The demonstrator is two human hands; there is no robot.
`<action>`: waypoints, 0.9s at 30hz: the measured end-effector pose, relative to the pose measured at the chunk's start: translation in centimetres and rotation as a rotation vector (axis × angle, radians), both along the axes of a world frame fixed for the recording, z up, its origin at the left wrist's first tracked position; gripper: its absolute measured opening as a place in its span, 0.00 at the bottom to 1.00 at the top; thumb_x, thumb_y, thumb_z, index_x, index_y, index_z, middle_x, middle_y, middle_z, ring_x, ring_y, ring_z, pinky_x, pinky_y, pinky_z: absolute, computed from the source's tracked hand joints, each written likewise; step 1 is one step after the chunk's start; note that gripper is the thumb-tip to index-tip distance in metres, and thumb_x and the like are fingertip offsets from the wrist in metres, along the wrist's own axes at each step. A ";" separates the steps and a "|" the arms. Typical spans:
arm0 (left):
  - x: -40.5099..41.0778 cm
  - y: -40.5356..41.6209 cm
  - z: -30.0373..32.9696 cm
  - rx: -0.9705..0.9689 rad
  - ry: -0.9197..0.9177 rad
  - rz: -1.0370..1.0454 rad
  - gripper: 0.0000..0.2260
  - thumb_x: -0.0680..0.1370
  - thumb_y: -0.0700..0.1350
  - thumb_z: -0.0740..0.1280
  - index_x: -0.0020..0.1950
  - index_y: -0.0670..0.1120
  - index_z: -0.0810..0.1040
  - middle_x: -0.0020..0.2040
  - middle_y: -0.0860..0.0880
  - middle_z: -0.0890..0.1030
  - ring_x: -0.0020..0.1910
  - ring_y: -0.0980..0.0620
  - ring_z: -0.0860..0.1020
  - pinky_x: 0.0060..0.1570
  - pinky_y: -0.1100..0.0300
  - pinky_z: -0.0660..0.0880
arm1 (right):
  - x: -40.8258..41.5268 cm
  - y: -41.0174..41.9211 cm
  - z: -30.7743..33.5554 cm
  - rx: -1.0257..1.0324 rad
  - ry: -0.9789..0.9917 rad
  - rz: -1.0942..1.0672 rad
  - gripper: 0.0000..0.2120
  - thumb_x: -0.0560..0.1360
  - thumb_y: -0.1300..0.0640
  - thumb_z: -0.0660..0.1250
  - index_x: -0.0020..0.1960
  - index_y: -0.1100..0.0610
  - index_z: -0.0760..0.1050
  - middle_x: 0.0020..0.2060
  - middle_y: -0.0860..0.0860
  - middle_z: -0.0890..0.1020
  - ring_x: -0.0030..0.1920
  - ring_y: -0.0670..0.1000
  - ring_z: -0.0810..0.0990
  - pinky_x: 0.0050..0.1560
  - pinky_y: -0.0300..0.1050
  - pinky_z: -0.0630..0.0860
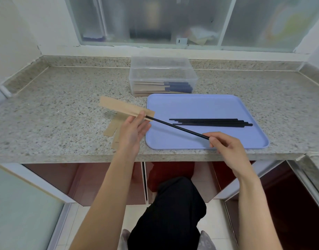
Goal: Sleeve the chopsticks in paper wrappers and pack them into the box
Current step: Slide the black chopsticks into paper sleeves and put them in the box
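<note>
Chopstick (176, 127) tip hidden inside the wrapper (124, 109) both hands hold.

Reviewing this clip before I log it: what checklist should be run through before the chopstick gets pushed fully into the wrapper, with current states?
1. Left hand holds the paper wrapper: ok.
2. Right hand pinches the chopstick at its far end: ok.
3. Chopstick tip at the wrapper's mouth: ok.
4. Second chopstick of the pair already inside: cannot tell.
5. Box open, with room: ok.
6. More chopsticks on tray: ok.
</note>
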State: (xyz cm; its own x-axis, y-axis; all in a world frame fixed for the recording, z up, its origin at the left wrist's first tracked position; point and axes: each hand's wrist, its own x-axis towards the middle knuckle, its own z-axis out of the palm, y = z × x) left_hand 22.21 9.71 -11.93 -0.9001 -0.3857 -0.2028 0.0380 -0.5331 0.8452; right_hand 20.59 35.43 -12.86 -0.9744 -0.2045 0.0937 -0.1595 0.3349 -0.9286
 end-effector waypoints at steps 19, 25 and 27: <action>-0.2 2.3 -0.2 -0.023 -0.006 -0.090 0.06 0.79 0.44 0.65 0.54 0.49 0.79 0.47 0.55 0.84 0.47 0.59 0.82 0.40 0.67 0.78 | -0.9 -3.7 0.8 0.047 0.090 0.045 0.11 0.79 0.57 0.62 0.50 0.43 0.79 0.32 0.46 0.77 0.30 0.45 0.65 0.31 0.33 0.64; -0.2 2.5 -0.4 -0.039 0.003 -0.088 0.08 0.79 0.44 0.65 0.57 0.48 0.78 0.49 0.55 0.84 0.48 0.58 0.82 0.40 0.67 0.78 | -1.4 -4.4 0.4 0.059 0.104 0.073 0.10 0.78 0.57 0.63 0.51 0.45 0.80 0.34 0.46 0.80 0.31 0.45 0.68 0.33 0.32 0.66; -0.2 2.5 -0.5 -0.036 -0.001 -0.058 0.07 0.79 0.44 0.65 0.56 0.48 0.78 0.49 0.54 0.84 0.48 0.58 0.82 0.41 0.67 0.78 | -1.6 -4.4 0.5 0.066 0.117 0.093 0.10 0.78 0.57 0.63 0.52 0.44 0.80 0.37 0.44 0.82 0.36 0.47 0.73 0.38 0.32 0.68</action>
State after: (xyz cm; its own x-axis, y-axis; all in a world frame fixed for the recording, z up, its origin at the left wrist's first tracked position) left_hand 22.01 12.21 -12.41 -0.9207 -0.3404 -0.1908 0.0071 -0.5035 0.8640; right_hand 19.03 31.03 -12.35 -0.9343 -0.3025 0.1884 -0.2981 0.3736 -0.8784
